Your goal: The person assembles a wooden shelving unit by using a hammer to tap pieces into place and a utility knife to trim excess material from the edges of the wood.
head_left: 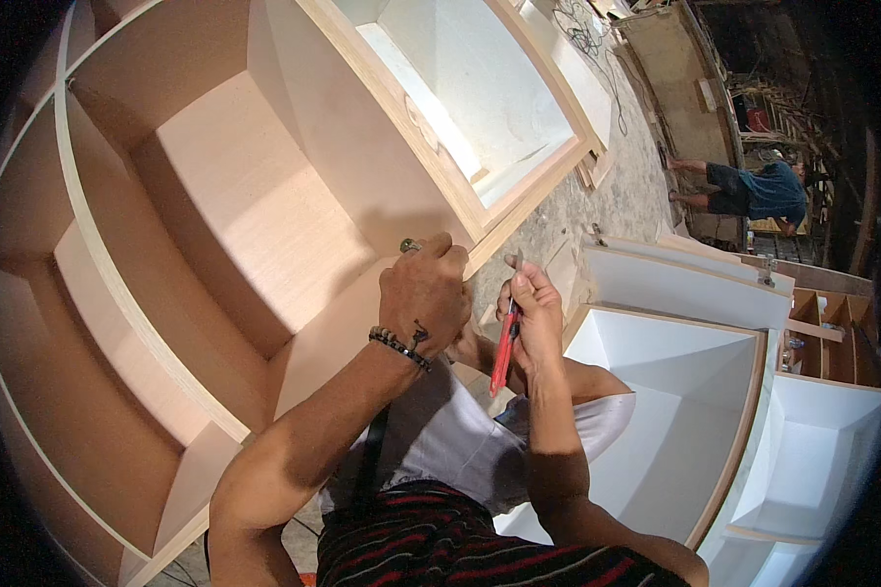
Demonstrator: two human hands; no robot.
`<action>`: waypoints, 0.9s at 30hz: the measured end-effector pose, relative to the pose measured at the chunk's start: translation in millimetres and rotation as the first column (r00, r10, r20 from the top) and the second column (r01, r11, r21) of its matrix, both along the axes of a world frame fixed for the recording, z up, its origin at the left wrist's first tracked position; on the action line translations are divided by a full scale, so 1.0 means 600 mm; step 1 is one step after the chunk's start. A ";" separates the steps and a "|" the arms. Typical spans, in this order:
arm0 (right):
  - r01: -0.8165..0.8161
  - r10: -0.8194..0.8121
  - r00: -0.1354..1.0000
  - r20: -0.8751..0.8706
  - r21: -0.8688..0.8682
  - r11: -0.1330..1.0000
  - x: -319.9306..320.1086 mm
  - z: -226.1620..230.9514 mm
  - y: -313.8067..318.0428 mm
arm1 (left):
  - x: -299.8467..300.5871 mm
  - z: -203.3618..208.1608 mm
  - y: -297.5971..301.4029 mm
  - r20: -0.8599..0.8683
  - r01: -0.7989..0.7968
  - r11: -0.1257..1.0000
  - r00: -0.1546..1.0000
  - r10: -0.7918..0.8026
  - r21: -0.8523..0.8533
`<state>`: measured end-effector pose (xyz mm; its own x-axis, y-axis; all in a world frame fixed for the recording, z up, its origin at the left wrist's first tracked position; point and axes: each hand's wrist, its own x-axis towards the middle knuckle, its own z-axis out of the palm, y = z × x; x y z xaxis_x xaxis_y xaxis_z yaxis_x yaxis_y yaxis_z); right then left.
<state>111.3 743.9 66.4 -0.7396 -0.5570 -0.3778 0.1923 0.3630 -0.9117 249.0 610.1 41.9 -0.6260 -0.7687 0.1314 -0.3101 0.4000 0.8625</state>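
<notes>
In my right hand (535, 318) is a red utility knife (503, 354), gripped upright with its blade end above my thumb. My left hand (423, 293), with a ring and a dark beaded bracelet, is closed beside the front corner of a pinkish-brown wooden cabinet (333, 73). Its fingertips curl away from view, so whatever they hold is hidden. A small gap separates my two hands, with the knife on the right of the left one.
Open compartments (235, 166) fill the left side. White-lined cabinet boxes (646, 421) lie at the right, with a white panel (685, 284) behind them. Cables (597, 44) lie on the concrete floor (558, 220). Farther off, a person (768, 191) in dark clothes stands.
</notes>
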 end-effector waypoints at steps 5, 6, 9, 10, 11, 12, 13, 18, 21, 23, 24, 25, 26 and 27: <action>-0.016 0.017 1.000 -0.015 0.109 0.994 0.008 -0.008 0.003 | -0.002 0.004 0.000 -0.018 -0.010 1.000 1.000 0.010 0.001; -0.029 0.031 0.999 -0.015 0.123 0.992 0.006 -0.014 0.005 | -0.002 0.005 0.000 -0.021 -0.009 1.000 1.000 0.009 0.001; -0.052 0.055 0.998 -0.018 0.126 0.991 0.007 -0.016 0.000 | 0.000 0.005 0.000 -0.033 -0.018 1.000 0.999 0.018 -0.009; -0.057 0.060 0.998 -0.023 0.118 0.991 0.008 -0.014 -0.003 | 0.000 0.006 0.001 -0.038 -0.020 1.000 0.999 0.020 -0.011; -0.059 0.062 0.998 -0.021 0.120 0.991 0.008 -0.013 -0.007 | 0.000 0.007 0.001 -0.043 -0.022 1.000 0.999 0.022 -0.014; -0.066 0.068 0.998 -0.009 0.125 0.990 0.009 -0.012 -0.012 | 0.000 0.007 0.001 -0.040 -0.024 1.000 0.999 0.024 -0.011; -0.071 0.072 0.997 0.000 0.130 0.989 0.011 -0.010 -0.016 | 0.000 0.007 0.001 -0.014 -0.022 1.000 1.000 0.022 -0.018; -0.024 0.018 0.998 0.052 0.118 0.993 0.027 0.004 -0.019 | 0.003 0.004 -0.001 -0.001 0.039 0.999 0.999 -0.039 -0.030; -0.014 0.008 0.997 0.073 0.077 0.997 0.030 0.001 -0.022 | 0.004 0.003 0.000 -0.015 0.035 0.999 0.999 -0.035 -0.014; -0.010 0.007 0.998 0.062 0.049 0.999 0.029 0.000 -0.024 | 0.004 0.005 -0.002 -0.002 0.048 0.999 0.999 -0.048 -0.021; -0.001 -0.002 0.999 0.048 0.068 0.998 0.027 -0.001 -0.025 | 0.002 0.007 -0.002 -0.003 0.049 0.999 0.999 -0.049 -0.021; 0.004 -0.007 0.999 0.036 0.087 0.996 0.026 -0.003 -0.027 | 0.001 0.007 -0.002 -0.023 0.017 1.000 1.000 -0.018 -0.003; 0.001 -0.004 0.999 0.037 0.088 0.996 0.026 -0.004 -0.029 | 0.000 0.007 -0.002 -0.042 -0.014 1.000 0.999 0.015 0.014; 0.000 -0.003 0.999 0.047 0.067 0.998 0.026 -0.003 -0.033 | 0.000 0.007 -0.001 -0.041 -0.017 1.000 0.999 0.018 0.016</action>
<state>126.6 724.2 64.3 -0.7209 -0.5279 -0.4491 0.2355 0.4228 -0.8751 248.9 609.3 46.1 -0.6067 -0.7817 0.1446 -0.2808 0.3808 0.8810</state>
